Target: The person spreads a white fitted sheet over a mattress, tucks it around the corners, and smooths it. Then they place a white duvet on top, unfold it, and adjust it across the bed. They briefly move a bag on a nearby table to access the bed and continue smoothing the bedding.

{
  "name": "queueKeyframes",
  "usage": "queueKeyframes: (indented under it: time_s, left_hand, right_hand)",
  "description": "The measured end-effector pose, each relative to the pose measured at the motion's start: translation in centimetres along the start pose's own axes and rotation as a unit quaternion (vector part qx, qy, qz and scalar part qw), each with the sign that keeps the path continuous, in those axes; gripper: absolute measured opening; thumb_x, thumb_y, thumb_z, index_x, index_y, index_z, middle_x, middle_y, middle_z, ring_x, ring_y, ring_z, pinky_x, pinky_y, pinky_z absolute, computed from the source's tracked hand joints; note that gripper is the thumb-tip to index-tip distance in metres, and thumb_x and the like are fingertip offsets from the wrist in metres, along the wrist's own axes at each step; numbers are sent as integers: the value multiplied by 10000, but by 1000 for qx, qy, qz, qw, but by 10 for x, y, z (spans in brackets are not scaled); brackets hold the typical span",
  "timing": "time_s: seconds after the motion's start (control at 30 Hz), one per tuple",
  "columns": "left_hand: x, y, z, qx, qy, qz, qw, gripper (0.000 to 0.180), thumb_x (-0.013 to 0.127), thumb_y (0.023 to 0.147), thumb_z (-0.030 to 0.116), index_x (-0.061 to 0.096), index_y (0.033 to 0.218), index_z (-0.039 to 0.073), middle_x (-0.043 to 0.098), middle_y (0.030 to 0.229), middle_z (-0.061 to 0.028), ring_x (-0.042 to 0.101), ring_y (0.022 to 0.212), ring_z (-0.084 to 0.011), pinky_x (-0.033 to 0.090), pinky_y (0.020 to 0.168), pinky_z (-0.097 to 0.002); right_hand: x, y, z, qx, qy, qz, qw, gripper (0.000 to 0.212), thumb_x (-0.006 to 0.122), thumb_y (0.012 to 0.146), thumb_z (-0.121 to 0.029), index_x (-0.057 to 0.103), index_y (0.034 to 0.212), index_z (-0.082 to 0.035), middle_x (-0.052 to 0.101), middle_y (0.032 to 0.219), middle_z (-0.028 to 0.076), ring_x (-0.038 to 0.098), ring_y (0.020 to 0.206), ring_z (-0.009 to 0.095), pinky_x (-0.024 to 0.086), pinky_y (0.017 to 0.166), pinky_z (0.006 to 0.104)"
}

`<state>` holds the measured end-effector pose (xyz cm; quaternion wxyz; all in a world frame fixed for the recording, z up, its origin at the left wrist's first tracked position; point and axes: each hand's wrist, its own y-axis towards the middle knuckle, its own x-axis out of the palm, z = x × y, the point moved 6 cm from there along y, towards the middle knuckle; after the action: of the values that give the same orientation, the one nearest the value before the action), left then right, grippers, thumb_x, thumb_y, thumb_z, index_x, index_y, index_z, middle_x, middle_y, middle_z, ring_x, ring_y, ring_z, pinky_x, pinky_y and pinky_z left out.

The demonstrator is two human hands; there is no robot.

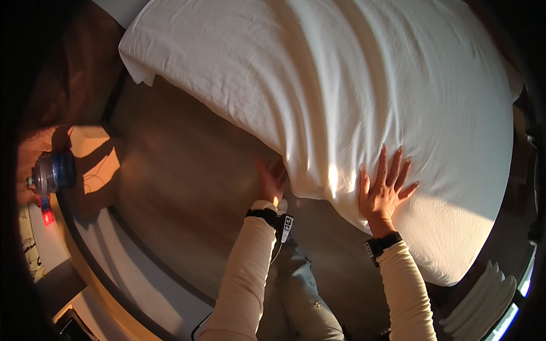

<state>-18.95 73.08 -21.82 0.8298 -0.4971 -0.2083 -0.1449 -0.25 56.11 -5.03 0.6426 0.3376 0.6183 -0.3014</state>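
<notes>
A white fitted sheet (227, 51) covers a mattress, with long wrinkles running from the far side down to the near edge. My right hand (382, 196) lies flat on the sheet near that edge, fingers spread. Just left of the mattress's near corner, my left hand (272, 181) hangs beside the sheet's edge over the floor. Its fingers are in shade and slightly blurred; they look stretched out and apart, and I see nothing in them. Each wrist wears a black strap over or by a cream sleeve (242, 267).
Brown floor (176, 148) runs along the bed's left side. At the far left are a large blue water bottle (54, 172), a cardboard box (96, 165) and a wood-edged white unit (136, 278). A pale ribbed object (480, 304) stands at lower right. My legs in jeans (310, 301) are below.
</notes>
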Motion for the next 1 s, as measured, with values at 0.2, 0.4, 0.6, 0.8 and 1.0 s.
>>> queueKeyframes:
  time_s: [0.2, 0.4, 0.6, 0.8, 1.0]
  left_hand:
    - [41, 45, 65, 198, 68, -214, 954, 789, 457, 862, 686, 276, 1447, 188, 398, 1403, -4, 375, 1290, -216, 342, 1048, -392]
    - [15, 68, 85, 5, -112, -83, 990, 829, 441, 836, 725, 296, 1441, 176, 400, 1401, -27, 381, 1274, -247, 346, 1046, -440]
    - [-25, 18, 113, -118, -235, -288, 921, 1038, 443, 711, 844, 294, 1460, 141, 316, 1491, -70, 317, 1336, -288, 282, 1090, -498]
    - [-48, -6, 186, 49, 26, -95, 994, 456, 541, 957, 316, 506, 1328, 54, 572, 1248, -67, 515, 1156, -170, 404, 977, -346]
    - [-83, -115, 252, 231, 236, 73, 941, 420, 520, 976, 191, 481, 1354, 13, 611, 1079, 8, 538, 894, -55, 431, 820, -243]
  right_hand:
    - [4, 6, -4, -23, -31, 10, 999, 686, 471, 880, -448, 302, 1475, -153, 182, 1548, 176, 103, 1435, 396, -95, 1072, 647]
    - [5, 9, -8, -31, -59, 37, 997, 656, 396, 909, -452, 328, 1456, -96, 237, 1530, 179, 173, 1420, 392, -60, 1103, 603]
    - [5, 7, -6, -33, -46, 55, 997, 618, 395, 922, -416, 338, 1455, -108, 254, 1530, 156, 183, 1424, 364, -40, 1115, 582]
    - [-10, 6, -16, 20, -13, 22, 999, 622, 524, 902, -390, 347, 1459, -178, 256, 1535, 131, 190, 1427, 333, -19, 1106, 599]
    - [-54, 15, -85, 39, 75, 14, 996, 678, 598, 880, -416, 332, 1466, -201, 188, 1557, 129, 118, 1445, 332, -60, 1073, 650]
